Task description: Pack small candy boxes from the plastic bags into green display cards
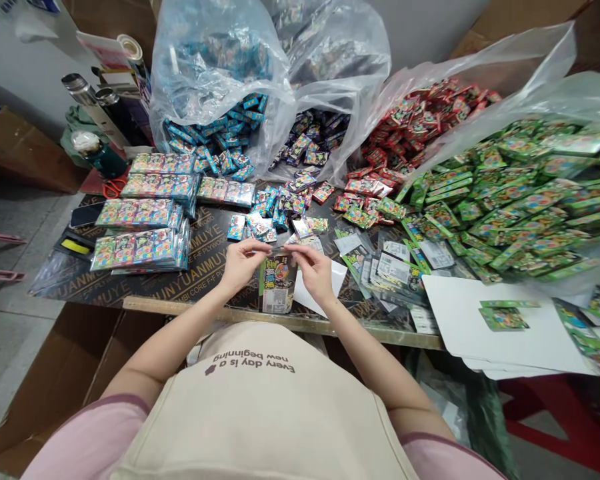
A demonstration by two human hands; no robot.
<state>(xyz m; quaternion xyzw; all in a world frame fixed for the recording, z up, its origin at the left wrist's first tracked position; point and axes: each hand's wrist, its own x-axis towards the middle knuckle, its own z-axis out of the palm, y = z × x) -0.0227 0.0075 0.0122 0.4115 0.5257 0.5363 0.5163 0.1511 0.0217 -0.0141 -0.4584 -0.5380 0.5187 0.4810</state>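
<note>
My left hand [244, 265] and my right hand [311, 268] pinch the two upper corners of a printed plastic pouch [277, 285]. The pouch is dark and green with a pale label panel near its bottom, and it hangs close to the table's front edge. What lies inside it I cannot make out. A white sheet [325, 285] lies beside my right hand, partly beneath it. Just beyond my fingers are loose small blue boxes [261, 228] and purple boxes [294, 201]. Flat printed pouches [393, 270] lie in a loose pile to the right.
Stacks of filled packs [135, 248] stand at the left, near red-handled scissors [113, 188] and a flask [80, 90]. Large clear bags spill blue, purple, red boxes [415, 123] and green packets [520, 193] along the back and right. White boards [460, 313] overhang the front right edge.
</note>
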